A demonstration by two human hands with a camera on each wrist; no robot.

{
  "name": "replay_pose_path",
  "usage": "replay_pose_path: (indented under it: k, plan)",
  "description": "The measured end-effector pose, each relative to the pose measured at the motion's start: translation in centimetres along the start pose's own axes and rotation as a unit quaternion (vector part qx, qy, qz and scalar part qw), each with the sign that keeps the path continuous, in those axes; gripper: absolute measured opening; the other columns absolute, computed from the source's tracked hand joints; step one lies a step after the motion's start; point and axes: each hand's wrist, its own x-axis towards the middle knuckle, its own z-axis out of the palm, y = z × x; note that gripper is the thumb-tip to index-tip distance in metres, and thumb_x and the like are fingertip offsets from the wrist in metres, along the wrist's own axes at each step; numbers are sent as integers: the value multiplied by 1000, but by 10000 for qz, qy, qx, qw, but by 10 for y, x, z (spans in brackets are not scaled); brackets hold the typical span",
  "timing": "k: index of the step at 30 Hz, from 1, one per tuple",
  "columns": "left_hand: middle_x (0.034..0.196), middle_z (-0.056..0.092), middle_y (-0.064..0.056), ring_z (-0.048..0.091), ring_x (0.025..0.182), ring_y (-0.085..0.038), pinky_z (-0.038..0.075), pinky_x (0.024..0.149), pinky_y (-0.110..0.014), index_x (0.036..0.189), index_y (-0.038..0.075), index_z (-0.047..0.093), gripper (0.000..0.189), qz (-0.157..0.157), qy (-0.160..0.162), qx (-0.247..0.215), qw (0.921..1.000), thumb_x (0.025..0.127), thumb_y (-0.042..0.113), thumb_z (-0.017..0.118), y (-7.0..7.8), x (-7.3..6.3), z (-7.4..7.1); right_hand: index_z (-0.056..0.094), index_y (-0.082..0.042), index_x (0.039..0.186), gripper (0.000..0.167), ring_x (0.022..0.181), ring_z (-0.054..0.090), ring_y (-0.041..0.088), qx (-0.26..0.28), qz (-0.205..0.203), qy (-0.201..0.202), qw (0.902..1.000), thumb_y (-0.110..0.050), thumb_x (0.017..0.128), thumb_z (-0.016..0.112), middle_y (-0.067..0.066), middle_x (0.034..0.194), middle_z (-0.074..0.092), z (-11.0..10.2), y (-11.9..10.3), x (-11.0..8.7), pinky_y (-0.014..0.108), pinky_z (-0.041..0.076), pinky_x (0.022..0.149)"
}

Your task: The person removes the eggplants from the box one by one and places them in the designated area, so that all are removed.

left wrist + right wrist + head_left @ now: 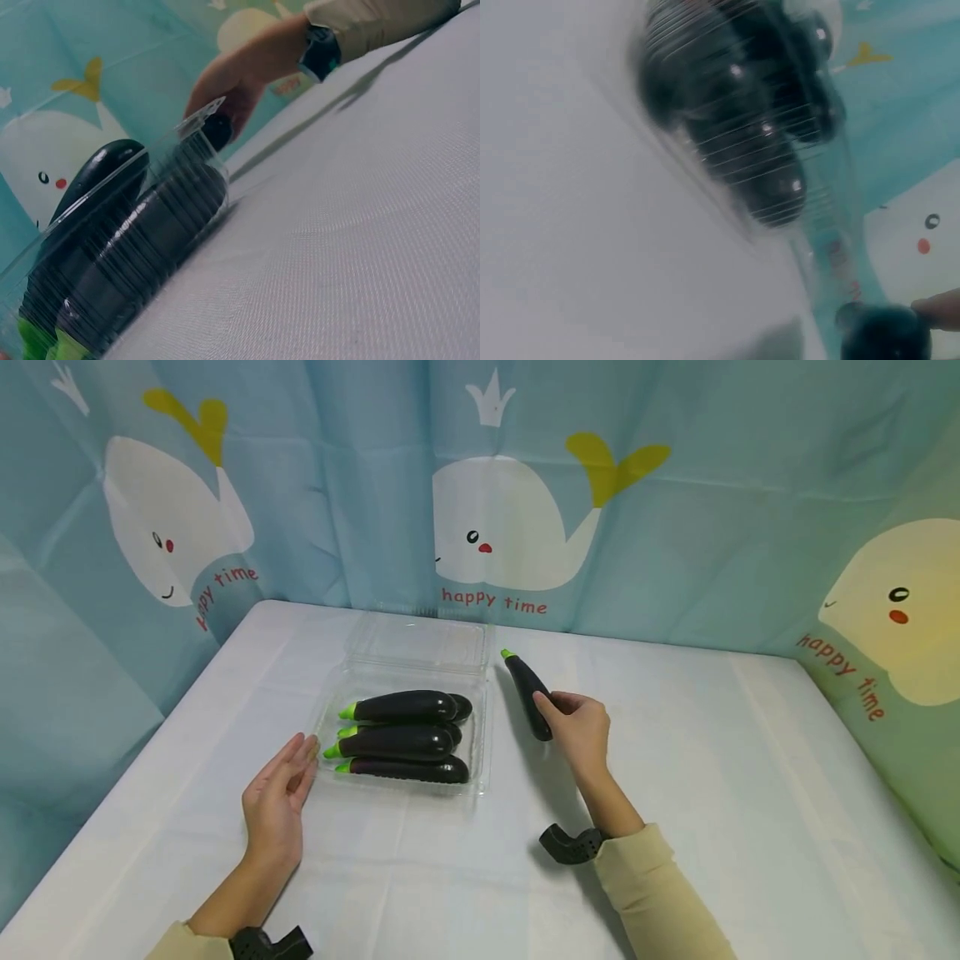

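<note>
In the head view, my right hand (583,732) grips a dark eggplant (525,681) by its lower part, its green stem pointing up and to the left. It is held to the right of a clear plastic box (480,777) in which several eggplants (397,743) lie with their green stems toward the left. My left hand (274,806) touches the box's left edge with fairly straight fingers. Through the box's ribbed wall, the left wrist view shows the eggplants (150,232) inside. In the right wrist view the held eggplant (885,334) is partly cut off.
The clear lid (420,643) is folded back behind the box. A white cloth covers the table (720,793), and a blue curtain (375,485) with printed whales hangs behind it. Black straps with devices (573,845) sit on both wrists.
</note>
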Motion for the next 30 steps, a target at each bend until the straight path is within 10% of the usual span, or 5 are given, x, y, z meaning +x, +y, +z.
replay_pose_path:
  k: [30]
  plan:
    - [134, 46, -15, 48, 117, -14, 38, 94, -21, 134, -4, 41, 39, 68, -181, 248, 9995, 97, 7, 39, 1, 2, -3, 67, 8, 97, 46, 69, 63, 26, -1176, -274, -767, 9897, -35, 82, 66, 18, 84, 67, 16, 7, -13, 36, 53, 61]
